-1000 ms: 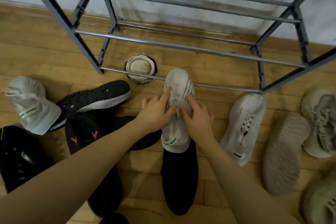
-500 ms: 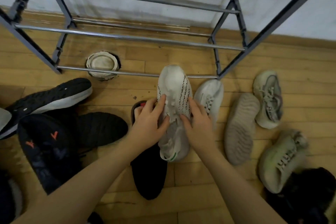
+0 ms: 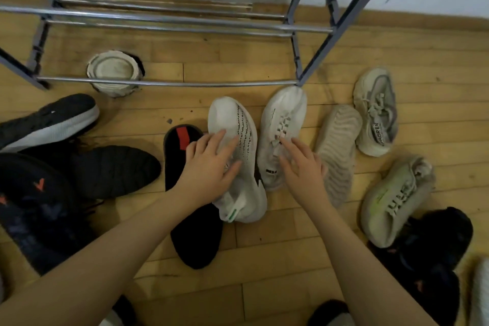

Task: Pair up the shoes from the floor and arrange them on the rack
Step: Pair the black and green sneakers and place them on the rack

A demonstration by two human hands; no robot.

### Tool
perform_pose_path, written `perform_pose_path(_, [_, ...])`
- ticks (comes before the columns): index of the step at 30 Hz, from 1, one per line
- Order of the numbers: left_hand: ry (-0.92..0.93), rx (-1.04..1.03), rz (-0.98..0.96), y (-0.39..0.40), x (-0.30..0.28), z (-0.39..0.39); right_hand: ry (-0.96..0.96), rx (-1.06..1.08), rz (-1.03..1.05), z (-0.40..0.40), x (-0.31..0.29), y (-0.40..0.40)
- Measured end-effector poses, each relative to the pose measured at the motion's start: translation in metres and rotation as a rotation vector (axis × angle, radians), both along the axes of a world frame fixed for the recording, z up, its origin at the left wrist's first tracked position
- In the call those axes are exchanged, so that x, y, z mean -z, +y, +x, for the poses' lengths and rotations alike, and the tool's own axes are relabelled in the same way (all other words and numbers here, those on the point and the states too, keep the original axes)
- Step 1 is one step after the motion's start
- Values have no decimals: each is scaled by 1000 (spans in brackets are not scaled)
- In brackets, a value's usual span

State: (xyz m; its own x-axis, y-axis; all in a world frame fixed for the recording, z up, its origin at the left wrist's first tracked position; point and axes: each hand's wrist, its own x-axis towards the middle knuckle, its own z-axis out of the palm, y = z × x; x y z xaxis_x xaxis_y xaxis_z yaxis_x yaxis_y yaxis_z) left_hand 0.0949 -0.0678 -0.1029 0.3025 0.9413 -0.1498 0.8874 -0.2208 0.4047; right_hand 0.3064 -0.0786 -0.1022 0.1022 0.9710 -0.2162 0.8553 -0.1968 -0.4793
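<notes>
Head view puts the white knit shoe (image 3: 234, 156) on the floor just in front of the rack (image 3: 169, 84), lying partly over a black shoe (image 3: 190, 198), and my left hand (image 3: 209, 167) rests on its upper with fingers spread and only lightly curved; I cannot tell whether the thumb is gripping. A second ago both hands were on this one shoe; now my right hand (image 3: 304, 169) has come off it and moved across to the white laced shoe (image 3: 281, 137) just beside it, fingers spread, fingertips (image 3: 284, 143) touching the laces. I read that as the match being found (the two look alike in colour, though the patterns differ, so I would check before committing). Both still lie on the floor, so nothing is on the rack yet. Further right sit a beige upturned shoe (image 3: 337, 151) and two pale green-grey ones (image 3: 377, 111), with dark shoes (image 3: 47, 124) piled at left
</notes>
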Motion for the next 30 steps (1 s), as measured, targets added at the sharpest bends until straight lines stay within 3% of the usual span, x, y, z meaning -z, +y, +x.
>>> perform_pose_path(4, [105, 183, 19, 0, 4, 17, 131, 45, -20, 0, 11, -6])
perform_pose_path(7, [141, 157, 18, 3, 7, 23, 235, 182, 1, -7, 16, -1])
perform_pose_path(13, [131, 130, 45, 5, 8, 33, 217, 255, 176, -15, 32, 3])
perform_pose_path(19, [181, 132, 78, 8, 5, 45, 261, 197, 318, 1, 28, -3])
perform_pose_path(25, [215, 232, 227, 12, 4, 69, 251, 201, 355, 21, 22, -23])
perform_pose_path(30, [223, 253, 100, 21, 8, 104, 264, 273, 351, 32, 19, -27])
